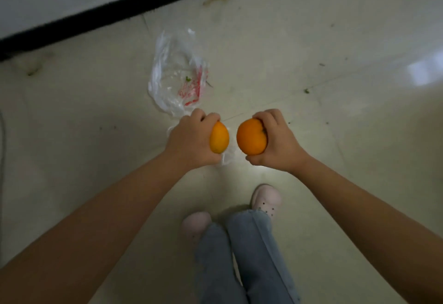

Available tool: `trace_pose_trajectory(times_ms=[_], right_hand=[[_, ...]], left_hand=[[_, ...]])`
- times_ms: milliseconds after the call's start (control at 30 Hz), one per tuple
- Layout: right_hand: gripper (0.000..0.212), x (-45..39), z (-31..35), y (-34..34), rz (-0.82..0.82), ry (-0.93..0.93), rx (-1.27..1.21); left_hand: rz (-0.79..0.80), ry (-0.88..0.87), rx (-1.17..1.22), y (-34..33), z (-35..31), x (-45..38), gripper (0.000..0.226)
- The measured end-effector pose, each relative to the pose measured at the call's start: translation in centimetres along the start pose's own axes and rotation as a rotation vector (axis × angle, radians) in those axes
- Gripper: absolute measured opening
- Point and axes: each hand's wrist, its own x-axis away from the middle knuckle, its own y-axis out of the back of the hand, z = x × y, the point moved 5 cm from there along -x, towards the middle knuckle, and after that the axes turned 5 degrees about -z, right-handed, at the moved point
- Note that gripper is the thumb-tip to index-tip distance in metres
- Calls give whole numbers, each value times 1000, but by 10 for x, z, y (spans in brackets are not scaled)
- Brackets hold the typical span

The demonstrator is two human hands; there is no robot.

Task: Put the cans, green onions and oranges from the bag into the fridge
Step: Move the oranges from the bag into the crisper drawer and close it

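Observation:
My left hand (190, 139) grips a yellowish orange (219, 138), fingers curled over its top. My right hand (275, 139) grips a deeper-coloured orange (250, 137), thumb under it. Both fruits hang side by side above the tiled floor, a small gap between them. A clear plastic bag (176, 73) with red print lies flat on the floor just beyond my hands. It looks nearly empty apart from a small green scrap. No cans, green onions or fridge are in view.
A white wall with a black skirting (119, 9) runs diagonally across the top left. My legs in blue jeans and pink clogs (266, 198) stand below my hands. Small green scraps dot the beige floor (335, 88).

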Motion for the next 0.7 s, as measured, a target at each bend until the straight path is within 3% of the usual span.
trace_pose_trajectory(times_ms=[133, 367, 500, 700], right_hand=[[85, 70, 38, 136, -185, -92, -93], [86, 241, 70, 375, -707, -198, -76], [82, 360, 65, 470, -908, -281, -20], [89, 567, 37, 566, -1130, -400, 163]], left_hand=[[1, -198, -22, 101, -124, 25, 79], [-125, -694, -203, 237, -387, 96, 74], [-157, -952, -199, 256, -527, 160, 74], [-186, -1329, -234, 230, -727, 280, 71]])
